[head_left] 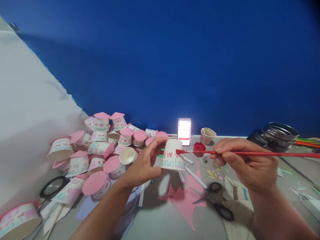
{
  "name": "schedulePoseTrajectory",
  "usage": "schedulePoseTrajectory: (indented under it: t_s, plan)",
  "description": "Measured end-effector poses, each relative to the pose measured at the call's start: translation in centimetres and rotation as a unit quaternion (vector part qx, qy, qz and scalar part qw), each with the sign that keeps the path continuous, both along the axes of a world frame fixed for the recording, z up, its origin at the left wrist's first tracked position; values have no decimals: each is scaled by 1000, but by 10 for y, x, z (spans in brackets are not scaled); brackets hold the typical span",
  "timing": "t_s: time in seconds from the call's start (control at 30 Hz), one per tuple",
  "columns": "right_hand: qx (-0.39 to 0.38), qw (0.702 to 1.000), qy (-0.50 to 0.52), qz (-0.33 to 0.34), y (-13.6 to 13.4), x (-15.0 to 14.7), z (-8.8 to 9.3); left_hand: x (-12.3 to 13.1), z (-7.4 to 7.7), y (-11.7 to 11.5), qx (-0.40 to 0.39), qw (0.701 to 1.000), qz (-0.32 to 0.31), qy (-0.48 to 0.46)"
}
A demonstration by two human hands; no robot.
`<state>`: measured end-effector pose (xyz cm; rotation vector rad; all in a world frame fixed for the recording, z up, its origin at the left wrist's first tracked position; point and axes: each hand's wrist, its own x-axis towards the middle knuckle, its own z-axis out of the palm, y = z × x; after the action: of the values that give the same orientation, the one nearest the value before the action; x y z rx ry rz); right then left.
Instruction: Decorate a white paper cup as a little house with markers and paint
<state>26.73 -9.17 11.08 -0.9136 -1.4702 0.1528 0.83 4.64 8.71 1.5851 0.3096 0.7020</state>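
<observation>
My left hand (pixel 147 161) grips an upside-down white paper cup (pixel 174 146) between thumb and fingers, above the table. Red blotches and a wavy green line run round the cup's side. A red-handled paintbrush (pixel 252 154) is pinched in my right hand (pixel 246 163). Its red-coated bristles meet the cup's side, or come very close to it. Behind the brush stands a small pot of red paint (pixel 199 148). Scissors (pixel 212 200) with black handles lie spread below, beside pink paper scraps (pixel 183 205) and marker pens (pixel 196 177).
Many decorated paper cups with pink paper tops (pixel 94 183) are heaped on the left. At the back are a lit phone (pixel 184 131) and a stained paper cup (pixel 208 136). A dark metal-rimmed container (pixel 275 136) stands at the right, a cloth (pixel 236 210) nearer me.
</observation>
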Motion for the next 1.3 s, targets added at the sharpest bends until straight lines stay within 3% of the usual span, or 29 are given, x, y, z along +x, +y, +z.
schedulePoseTrajectory:
  t_s: [0.3, 0.8, 1.3]
  plan:
    - [7, 1000, -15, 21, -1, 1, 4, -1, -2, 2, 5, 1000, 3, 7]
    - [18, 1000, 1, -2, -2, 1, 4, -1, -3, 3, 17, 999, -3, 27]
    - [-6, 999, -21, 46, -1, 1, 5, -1, -1, 1, 22, 999, -1, 30]
